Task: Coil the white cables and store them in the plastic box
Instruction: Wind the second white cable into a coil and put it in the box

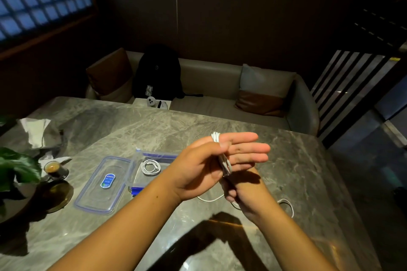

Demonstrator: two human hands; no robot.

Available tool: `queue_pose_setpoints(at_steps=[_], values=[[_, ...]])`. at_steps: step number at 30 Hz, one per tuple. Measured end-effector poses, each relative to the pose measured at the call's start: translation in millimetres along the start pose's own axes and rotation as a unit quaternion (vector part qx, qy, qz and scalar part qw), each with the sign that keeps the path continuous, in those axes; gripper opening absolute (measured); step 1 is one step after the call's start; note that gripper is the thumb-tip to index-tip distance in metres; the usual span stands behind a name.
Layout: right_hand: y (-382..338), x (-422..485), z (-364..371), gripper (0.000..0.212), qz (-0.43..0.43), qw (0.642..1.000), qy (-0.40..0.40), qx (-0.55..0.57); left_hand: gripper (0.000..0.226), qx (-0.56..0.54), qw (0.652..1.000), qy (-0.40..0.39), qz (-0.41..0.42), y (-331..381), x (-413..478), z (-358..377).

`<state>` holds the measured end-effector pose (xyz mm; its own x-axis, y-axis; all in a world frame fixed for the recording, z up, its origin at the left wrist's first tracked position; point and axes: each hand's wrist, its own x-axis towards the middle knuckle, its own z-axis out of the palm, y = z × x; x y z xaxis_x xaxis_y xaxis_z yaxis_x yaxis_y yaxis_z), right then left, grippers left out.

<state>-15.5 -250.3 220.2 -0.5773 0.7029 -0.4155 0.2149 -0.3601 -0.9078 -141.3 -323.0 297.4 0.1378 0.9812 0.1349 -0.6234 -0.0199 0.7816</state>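
- Holding the white cable (224, 160) looped across its straight fingers, thumb pinning the loops, the left hand (198, 169) hovers; the right hand (233, 194) just beneath grips the tail.
- Plastic box (159, 156) sits open, left of the left hand and nearer it, one coiled cable (150, 167) inside.
- Marble table (132, 125) underneath; sofa (209, 77) beyond.

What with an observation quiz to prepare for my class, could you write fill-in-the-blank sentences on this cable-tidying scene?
1. The left hand has the white cable wound around its straight ___.
2. Inside the plastic box lies one already ___ cable.
3. The lid lies flat on the table, to the box's ___ in the picture.

Missing words: fingers; coiled; left.
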Motion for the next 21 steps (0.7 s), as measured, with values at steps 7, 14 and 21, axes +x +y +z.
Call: queue_pose_setpoints(at_steps=[7, 14, 21], values=[[-11, -43, 1, 0.016, -0.178, 0.961, -0.068, -0.202, 0.046, 0.021, 0.998, 0.052, -0.003, 1, 0, -17], [-29, -72, -10, 0.018, -0.255, 0.855, -0.015, -0.451, 0.045, 0.044, 0.994, 0.094, -0.032, -13, -2, -27], [-50, -81, -19, 0.018, -0.382, 0.814, 0.049, -0.435, 0.046, 0.012, 0.994, 0.082, -0.075, -19, 0, -19]])
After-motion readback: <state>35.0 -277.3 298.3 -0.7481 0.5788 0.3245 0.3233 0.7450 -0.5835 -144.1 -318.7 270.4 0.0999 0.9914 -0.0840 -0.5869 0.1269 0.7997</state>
